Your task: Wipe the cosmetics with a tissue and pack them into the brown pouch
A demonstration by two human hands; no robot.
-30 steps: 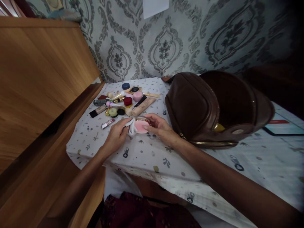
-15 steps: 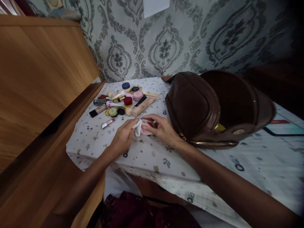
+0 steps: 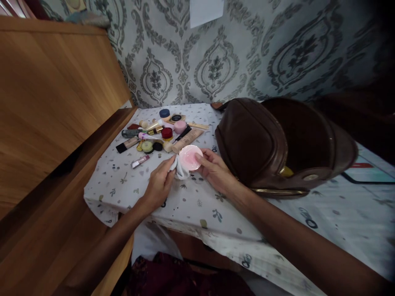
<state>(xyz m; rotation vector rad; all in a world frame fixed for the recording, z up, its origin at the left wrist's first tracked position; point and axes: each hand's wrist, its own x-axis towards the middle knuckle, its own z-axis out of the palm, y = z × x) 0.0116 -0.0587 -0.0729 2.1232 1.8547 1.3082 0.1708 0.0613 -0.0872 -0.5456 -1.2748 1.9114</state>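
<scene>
My right hand (image 3: 213,169) grips a round pink compact (image 3: 189,158) by its right edge, thumb on the broad pink face turned toward me. A white cloth (image 3: 180,169) is pinched in my left hand (image 3: 160,181) and touches the compact's lower left edge. Both hands are just above the patterned tablecloth. Beyond them lie a beige squeeze tube (image 3: 188,140), a red-lidded jar (image 3: 167,133) and a pink jar (image 3: 179,126). A lip gloss tube (image 3: 140,161) rests to the left of my left hand.
A brown leather bag (image 3: 249,139) with an open top stands close to my right hand. Several more cosmetics, among them a blue-lidded jar (image 3: 164,113), are grouped near the wall. Wooden furniture (image 3: 61,78) borders the left side; a phone-like device (image 3: 370,172) lies at far right.
My right hand has turned the compact so that its round pink face now points toward me. The cloth has shifted to its lower left edge. The view has tilted slightly.
</scene>
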